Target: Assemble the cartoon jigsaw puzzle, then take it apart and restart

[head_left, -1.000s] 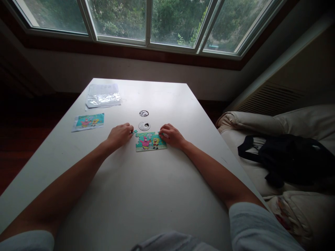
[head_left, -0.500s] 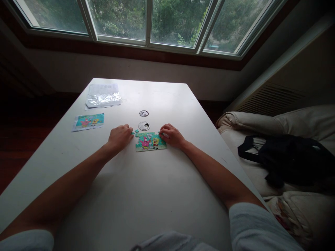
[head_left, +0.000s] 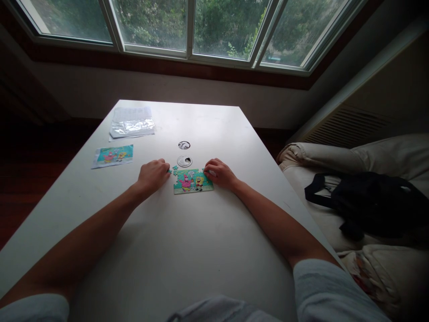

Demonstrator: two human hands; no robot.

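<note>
A small, mostly assembled jigsaw puzzle (head_left: 190, 182) with pink and yellow cartoon figures on teal lies flat on the white table (head_left: 181, 250). Left of its upper corner, my left hand (head_left: 154, 173) is closed, with a bit of teal puzzle piece showing at its fingertips. Loose teal pieces (head_left: 175, 167) lie between that hand and the puzzle. At the upper right corner, my right hand (head_left: 219, 173) has its fingers curled and pressed together on a piece at the puzzle's edge. Its fingers hide part of that corner.
A printed picture sheet (head_left: 114, 156) with the same cartoon scene lies at the left. Behind it are papers in a clear plastic sleeve (head_left: 132, 123). Two round grommets (head_left: 184, 161) sit beyond the puzzle. At the right, a dark bag (head_left: 378, 203) rests on a pale sofa (head_left: 321, 154).
</note>
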